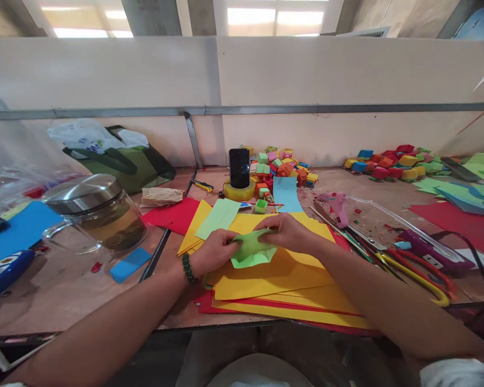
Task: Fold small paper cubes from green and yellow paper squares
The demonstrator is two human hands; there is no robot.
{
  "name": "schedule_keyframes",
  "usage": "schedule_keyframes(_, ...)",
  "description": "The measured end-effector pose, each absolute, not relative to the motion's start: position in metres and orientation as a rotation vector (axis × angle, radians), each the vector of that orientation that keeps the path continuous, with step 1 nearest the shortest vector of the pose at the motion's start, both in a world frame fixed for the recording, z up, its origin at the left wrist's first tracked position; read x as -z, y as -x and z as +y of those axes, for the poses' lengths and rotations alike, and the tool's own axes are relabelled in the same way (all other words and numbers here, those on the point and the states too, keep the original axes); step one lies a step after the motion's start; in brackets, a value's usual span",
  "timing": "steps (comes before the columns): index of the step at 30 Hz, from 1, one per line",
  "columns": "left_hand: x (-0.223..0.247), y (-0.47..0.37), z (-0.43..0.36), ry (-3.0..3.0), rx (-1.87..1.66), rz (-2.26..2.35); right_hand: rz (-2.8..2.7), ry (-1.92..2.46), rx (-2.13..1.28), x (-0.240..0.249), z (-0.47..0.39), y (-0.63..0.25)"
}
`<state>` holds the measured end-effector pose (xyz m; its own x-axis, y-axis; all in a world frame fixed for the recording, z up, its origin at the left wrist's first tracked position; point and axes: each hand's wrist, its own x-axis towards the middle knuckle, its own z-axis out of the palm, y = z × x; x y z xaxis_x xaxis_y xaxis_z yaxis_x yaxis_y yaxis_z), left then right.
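A creased piece of light green paper [255, 251] is held up between both hands, above a stack of yellow paper sheets [274, 282]. My left hand [215, 251] pinches its left edge between thumb and fingers; a dark green bead bracelet [187, 269] circles that wrist. At the upper right edge, my right hand [285, 232] grips the same paper with closed fingertips. Just beyond the hands lie a flat pale green paper strip [218, 217], a small open green paper box [261, 206] and a light blue paper [287, 194].
A phone [239, 167] stands on a yellow tape roll [239, 191] beside a pile of folded paper cubes [284, 166]. Left stands a glass teapot [116, 220]. A pink glue gun [335, 207], scissors [367, 239] and a purple tool [431, 252] lie right.
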<state>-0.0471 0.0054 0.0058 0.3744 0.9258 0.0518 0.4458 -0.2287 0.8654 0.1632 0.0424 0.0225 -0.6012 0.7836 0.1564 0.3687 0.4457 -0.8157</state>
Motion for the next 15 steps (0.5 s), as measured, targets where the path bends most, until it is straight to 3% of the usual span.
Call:
schedule_keyframes(4,-0.0099,0.0449,0.0027,-1.826,-0.969,1.258,-2.177,0.924,-0.821,-0.0261,0.0356,-0.1599)
schedule_keyframes(9,-0.0126,0.0453,0.0011,-1.831,-1.07,1.357,-2.126,0.83,-0.776,-0.0225,0.0338,-0.1602)
schedule_keyframes(15,-0.005,0.045,-0.0009,-2.007,-1.034,1.508,-2.27,0.588,-0.245,-0.0201,0.0356,-0.1613)
